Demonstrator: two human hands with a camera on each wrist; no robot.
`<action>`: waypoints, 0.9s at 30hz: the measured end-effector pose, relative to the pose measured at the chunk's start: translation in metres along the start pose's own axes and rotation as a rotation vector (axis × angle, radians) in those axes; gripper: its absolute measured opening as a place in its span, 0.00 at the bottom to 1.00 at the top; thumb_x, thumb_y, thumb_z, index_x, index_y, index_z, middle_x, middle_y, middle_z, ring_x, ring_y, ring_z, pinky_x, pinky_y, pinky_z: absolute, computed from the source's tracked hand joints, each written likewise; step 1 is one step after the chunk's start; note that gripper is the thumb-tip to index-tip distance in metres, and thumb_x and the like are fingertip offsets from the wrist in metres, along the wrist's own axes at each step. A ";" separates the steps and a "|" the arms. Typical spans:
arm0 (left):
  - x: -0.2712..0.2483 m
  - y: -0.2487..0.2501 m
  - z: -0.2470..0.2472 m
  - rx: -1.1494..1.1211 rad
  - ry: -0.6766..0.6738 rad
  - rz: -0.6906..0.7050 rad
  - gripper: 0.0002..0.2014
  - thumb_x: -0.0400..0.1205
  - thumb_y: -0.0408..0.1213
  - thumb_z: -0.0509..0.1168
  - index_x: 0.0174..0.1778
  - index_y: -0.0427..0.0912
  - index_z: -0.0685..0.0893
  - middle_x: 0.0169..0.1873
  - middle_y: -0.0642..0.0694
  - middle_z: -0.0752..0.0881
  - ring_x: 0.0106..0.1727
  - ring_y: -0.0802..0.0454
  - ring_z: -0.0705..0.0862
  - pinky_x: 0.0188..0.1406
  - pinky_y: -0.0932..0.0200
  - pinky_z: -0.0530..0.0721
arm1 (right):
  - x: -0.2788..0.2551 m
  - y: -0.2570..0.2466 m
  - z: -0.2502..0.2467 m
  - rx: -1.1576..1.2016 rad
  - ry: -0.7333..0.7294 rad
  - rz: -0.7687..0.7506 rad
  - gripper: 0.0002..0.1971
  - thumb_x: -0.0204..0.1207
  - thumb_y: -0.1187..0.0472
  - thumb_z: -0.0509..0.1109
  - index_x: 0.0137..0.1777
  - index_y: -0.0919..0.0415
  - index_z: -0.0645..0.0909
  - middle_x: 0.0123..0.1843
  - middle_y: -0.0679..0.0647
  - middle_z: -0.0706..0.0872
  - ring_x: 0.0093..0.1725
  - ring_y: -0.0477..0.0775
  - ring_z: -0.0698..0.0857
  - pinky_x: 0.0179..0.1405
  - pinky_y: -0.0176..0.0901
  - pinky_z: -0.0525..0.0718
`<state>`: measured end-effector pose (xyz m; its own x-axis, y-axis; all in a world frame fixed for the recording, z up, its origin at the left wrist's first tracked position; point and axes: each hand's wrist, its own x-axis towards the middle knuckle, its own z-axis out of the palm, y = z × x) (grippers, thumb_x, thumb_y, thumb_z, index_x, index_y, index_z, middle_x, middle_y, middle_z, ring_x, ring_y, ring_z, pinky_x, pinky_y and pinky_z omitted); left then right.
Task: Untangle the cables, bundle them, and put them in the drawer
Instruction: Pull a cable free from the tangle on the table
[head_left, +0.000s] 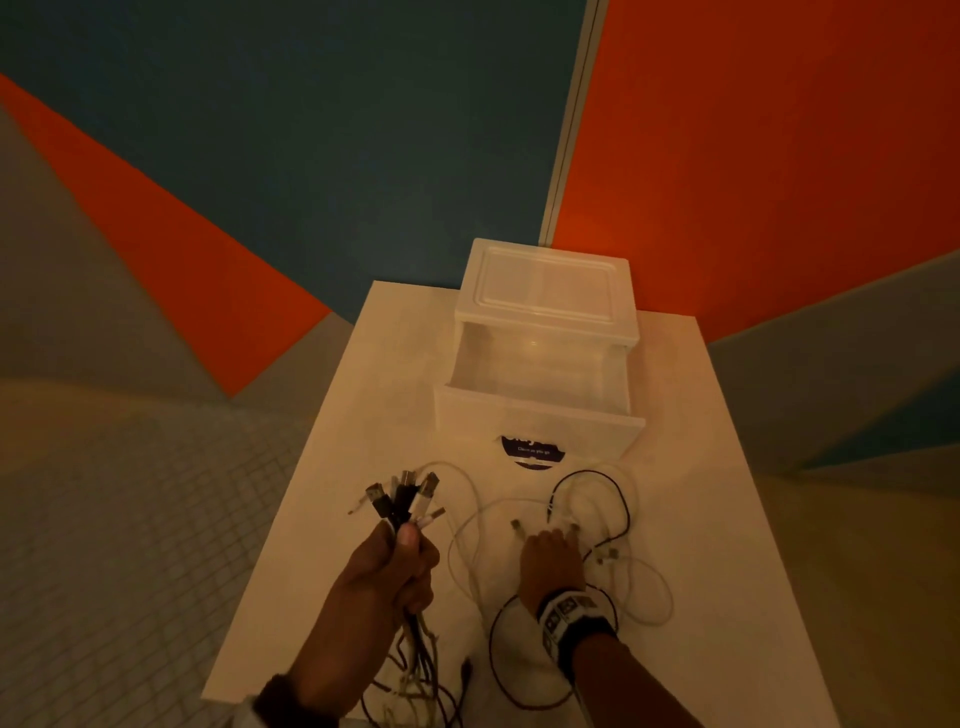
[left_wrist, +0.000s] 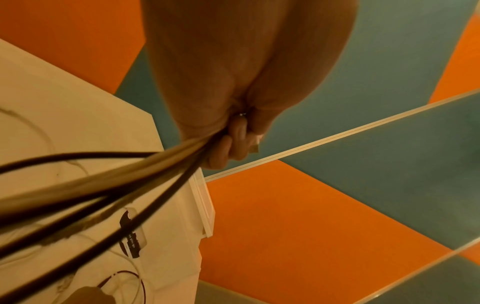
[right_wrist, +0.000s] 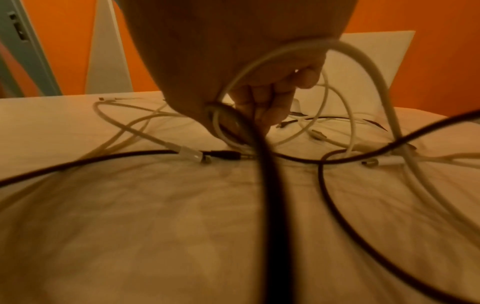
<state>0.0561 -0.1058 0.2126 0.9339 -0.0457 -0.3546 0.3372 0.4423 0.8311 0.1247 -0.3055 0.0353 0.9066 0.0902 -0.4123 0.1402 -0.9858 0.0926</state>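
Our left hand (head_left: 388, 564) fists a bunch of cable ends (head_left: 405, 499), plugs up. Right hand (head_left: 550, 564), fingers bent down into loose cables (head_left: 597, 519) on the table (head_left: 363, 405); grip unclear. Open drawer (head_left: 540, 374) just beyond.

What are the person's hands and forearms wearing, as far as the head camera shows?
The right hand is bare; its wrist carries a dark band with white square tags printed in black block patterns. The left hand is bare too, with a dark cuff or strap at the wrist and a pale edge below it. Both forearms appear uncovered.
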 end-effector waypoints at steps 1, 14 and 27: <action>0.002 0.000 0.000 -0.003 0.007 -0.003 0.09 0.82 0.38 0.57 0.49 0.35 0.74 0.28 0.46 0.70 0.24 0.57 0.62 0.22 0.63 0.66 | 0.001 0.001 -0.001 0.029 0.025 0.007 0.15 0.77 0.59 0.57 0.60 0.62 0.78 0.60 0.58 0.82 0.65 0.62 0.76 0.75 0.60 0.63; 0.040 0.000 0.024 -0.164 0.047 -0.059 0.17 0.76 0.47 0.61 0.47 0.34 0.77 0.32 0.44 0.69 0.29 0.53 0.63 0.31 0.56 0.62 | -0.090 -0.014 -0.154 1.288 0.598 -0.229 0.08 0.81 0.61 0.63 0.41 0.49 0.74 0.33 0.48 0.85 0.37 0.47 0.85 0.38 0.29 0.81; 0.047 -0.013 0.040 0.142 0.083 0.024 0.10 0.86 0.37 0.58 0.52 0.35 0.82 0.36 0.38 0.82 0.37 0.46 0.83 0.39 0.53 0.83 | -0.097 -0.035 -0.138 1.074 0.558 -0.233 0.17 0.76 0.37 0.56 0.44 0.49 0.77 0.36 0.43 0.86 0.36 0.45 0.85 0.34 0.42 0.84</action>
<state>0.1004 -0.1501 0.2020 0.9307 0.0397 -0.3635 0.3342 0.3116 0.8895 0.0868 -0.2604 0.1971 0.9866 0.0675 0.1487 0.1617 -0.5309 -0.8319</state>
